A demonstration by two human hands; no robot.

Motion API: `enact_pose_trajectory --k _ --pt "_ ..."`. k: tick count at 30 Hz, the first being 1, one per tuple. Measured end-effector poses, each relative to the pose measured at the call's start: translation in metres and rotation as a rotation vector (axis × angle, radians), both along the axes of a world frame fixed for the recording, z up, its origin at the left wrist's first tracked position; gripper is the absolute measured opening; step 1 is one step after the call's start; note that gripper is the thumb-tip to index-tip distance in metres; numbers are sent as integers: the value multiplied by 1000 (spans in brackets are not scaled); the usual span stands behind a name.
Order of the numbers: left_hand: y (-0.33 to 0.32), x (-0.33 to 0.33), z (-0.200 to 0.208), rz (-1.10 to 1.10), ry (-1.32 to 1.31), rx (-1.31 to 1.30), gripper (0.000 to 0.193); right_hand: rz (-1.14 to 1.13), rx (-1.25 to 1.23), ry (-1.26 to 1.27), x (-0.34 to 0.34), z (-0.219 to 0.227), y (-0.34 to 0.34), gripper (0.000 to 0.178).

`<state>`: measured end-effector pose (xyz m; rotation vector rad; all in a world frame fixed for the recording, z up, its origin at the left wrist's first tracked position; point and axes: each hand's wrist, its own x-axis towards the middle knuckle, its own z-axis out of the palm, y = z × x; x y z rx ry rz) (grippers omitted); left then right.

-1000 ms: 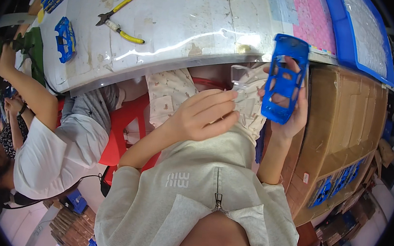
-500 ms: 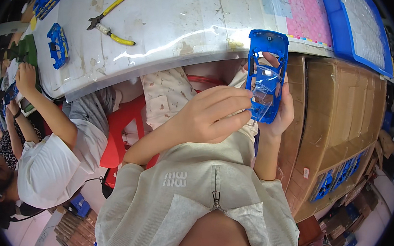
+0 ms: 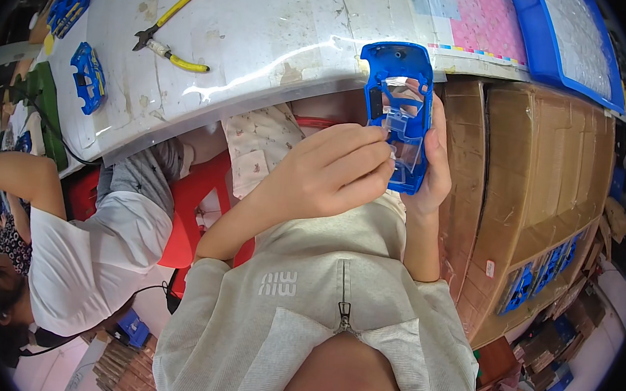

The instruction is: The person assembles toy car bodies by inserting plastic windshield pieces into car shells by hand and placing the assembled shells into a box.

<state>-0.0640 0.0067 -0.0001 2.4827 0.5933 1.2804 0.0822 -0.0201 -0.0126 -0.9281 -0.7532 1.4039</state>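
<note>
A blue plastic toy car body shell (image 3: 378,61) is in my right hand (image 3: 437,169), hollow inside toward me and held nearly upright just off the table's front edge. The fingers of that hand wrap its right side and back. My left hand (image 3: 337,169) pinches a clear plastic window piece (image 3: 404,150) at its left edge. This see-through part lies within the shell's opening, partly overlapping the frame. Whether it is seated there I cannot tell. My left fingertips hide some of the shell's lower left side.
Yellow-handled cutting pliers (image 3: 165,33) and another blue shell (image 3: 88,79) lie on the worn white table (image 3: 269,13). A blue tray (image 3: 556,53) stands at the far right. Cardboard boxes (image 3: 539,163) rise at my right. A co-worker (image 3: 92,251) sits at my left.
The shell and both hands have shifted slightly left, and the shell has turned a little. The clear piece sits at a different angle. The co-worker's arm has moved further left.
</note>
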Motion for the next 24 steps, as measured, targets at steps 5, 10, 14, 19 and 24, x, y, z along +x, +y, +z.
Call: enact_pose_trajectory --k 5,10,14,19,24 --pt "-5 -5 -1 7 101 125 16 -38 -18 52 -3 3 0 58" --pt "-6 -3 -7 81 9 94 16 23 22 50 -5 2 -1 56" --pt "-8 -1 -5 65 -6 54 18 -8 -10 44 -7 2 -1 54" --pt "-9 -2 -6 13 3 32 17 4 -34 78 -5 1 -3 54" --pt "-14 0 -8 206 -7 94 12 55 -27 9 -6 -2 -6 53"
